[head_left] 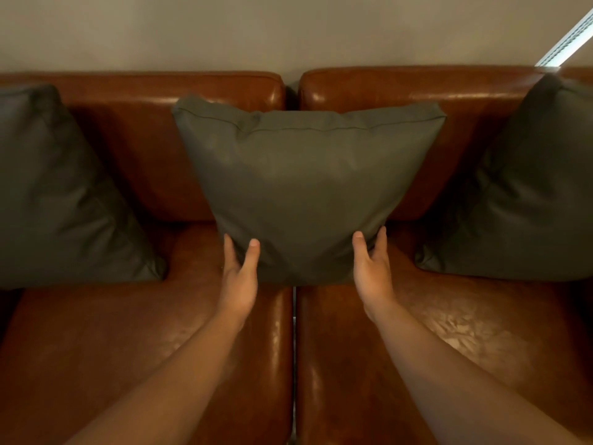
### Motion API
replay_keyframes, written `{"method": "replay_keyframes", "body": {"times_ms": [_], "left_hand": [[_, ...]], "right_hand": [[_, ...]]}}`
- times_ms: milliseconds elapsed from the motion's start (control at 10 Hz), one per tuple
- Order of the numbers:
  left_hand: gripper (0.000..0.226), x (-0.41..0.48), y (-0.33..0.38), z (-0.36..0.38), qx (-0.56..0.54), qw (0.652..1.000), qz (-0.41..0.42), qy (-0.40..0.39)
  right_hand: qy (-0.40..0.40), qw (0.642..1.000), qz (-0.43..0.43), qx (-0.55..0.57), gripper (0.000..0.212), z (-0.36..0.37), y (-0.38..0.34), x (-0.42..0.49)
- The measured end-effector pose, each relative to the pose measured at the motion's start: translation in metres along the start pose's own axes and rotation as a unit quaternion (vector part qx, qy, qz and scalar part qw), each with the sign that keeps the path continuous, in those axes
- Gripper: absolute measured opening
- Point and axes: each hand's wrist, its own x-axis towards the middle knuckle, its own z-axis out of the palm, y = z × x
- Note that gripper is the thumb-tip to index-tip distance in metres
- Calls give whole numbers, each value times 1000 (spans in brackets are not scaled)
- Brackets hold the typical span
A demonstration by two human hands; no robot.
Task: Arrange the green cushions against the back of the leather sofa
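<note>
A dark green cushion stands upright in the middle of the brown leather sofa, leaning on the backrest over the gap between the two back pads. My left hand grips its lower left corner, thumb on the front face. My right hand grips its lower right corner the same way. A second green cushion leans against the backrest at the left. A third green cushion leans against it at the right.
A plain beige wall rises behind the sofa. A white strip runs diagonally at the top right. The seam between the two seat pads runs straight down below the middle cushion.
</note>
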Motion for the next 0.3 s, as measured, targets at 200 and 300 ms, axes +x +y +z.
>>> {"method": "replay_keyframes", "body": {"times_ms": [200, 300], "left_hand": [[86, -31, 12, -8, 77, 991, -63, -89], [63, -50, 27, -14, 140, 965, -94, -200]], "right_hand": [[-29, 998, 2, -64, 81, 11, -9, -37], [-58, 994, -10, -87, 76, 15, -25, -61]]}}
